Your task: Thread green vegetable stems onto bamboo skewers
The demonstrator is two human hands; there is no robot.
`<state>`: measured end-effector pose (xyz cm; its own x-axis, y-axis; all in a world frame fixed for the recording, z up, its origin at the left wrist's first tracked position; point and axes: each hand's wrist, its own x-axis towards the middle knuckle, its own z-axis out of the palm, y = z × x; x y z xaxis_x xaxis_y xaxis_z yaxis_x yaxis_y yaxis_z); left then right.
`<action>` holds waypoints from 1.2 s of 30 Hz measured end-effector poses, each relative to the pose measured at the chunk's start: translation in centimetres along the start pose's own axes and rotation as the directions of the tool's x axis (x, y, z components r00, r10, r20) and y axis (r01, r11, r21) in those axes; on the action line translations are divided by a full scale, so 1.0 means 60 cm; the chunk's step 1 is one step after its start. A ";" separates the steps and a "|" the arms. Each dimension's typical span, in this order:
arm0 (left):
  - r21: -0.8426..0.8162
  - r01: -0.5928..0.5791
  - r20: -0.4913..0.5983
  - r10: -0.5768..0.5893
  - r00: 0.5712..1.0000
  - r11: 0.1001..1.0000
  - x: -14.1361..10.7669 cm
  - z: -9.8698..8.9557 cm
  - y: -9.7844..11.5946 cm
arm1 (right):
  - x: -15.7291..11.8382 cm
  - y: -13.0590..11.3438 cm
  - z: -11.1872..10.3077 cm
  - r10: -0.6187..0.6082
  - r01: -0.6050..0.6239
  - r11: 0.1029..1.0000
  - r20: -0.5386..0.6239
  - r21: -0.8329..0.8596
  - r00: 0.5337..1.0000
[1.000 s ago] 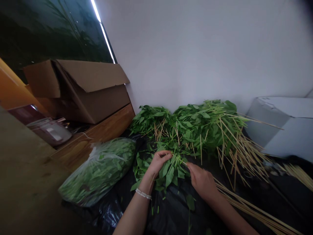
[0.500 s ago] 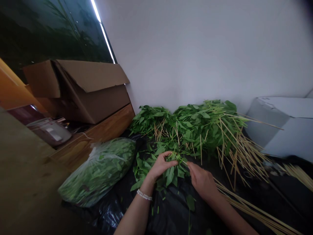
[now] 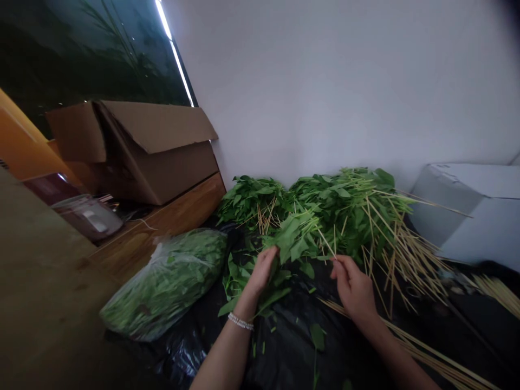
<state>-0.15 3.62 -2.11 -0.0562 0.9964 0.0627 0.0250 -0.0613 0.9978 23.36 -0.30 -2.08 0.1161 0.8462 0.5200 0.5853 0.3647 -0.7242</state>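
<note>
My right hand (image 3: 352,284) pinches the lower end of a thin wooden stick (image 3: 326,241). A bunch of green leaves (image 3: 293,234) is on the stick's upper end, its stems pointing up and right. Just left of that bunch is my left hand (image 3: 264,269), with a beaded bracelet at the wrist; its fingers are partly hidden at the leaves, and what they hold cannot be made out. Loose leaves (image 3: 238,284) lie around it on black plastic (image 3: 292,341).
Leafy bunches on sticks (image 3: 349,200) are piled against the wall. A clear bag of leaves (image 3: 170,284) lies left. Bare sticks (image 3: 430,346) lie lower right. A cardboard box (image 3: 158,146) stands upper left, a white box (image 3: 479,216) at right.
The leafy bunch has risen away from the black plastic. My right hand has moved right with the stick, and my left hand no longer encircles the stems.
</note>
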 end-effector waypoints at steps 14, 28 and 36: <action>0.564 -0.335 0.200 0.268 0.942 0.755 0.004 0.008 0.102 | -0.008 -0.005 0.013 0.022 -0.016 0.988 -0.035 0.155 0.999; -0.033 -0.213 -0.048 0.211 0.976 0.977 -0.006 0.119 0.118 | -0.026 -0.021 0.030 -0.070 0.060 0.996 0.163 0.065 0.984; -0.096 -0.092 0.104 0.101 0.989 0.991 -0.034 0.135 0.081 | -0.032 -0.021 0.039 -0.045 0.037 0.999 0.244 0.036 0.969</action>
<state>8.16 1.76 2.44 0.0503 0.9857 0.1610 -0.0656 -0.1576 0.9853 20.53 -1.45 -3.22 -0.1098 0.8981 0.4259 0.5596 0.4099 -0.7203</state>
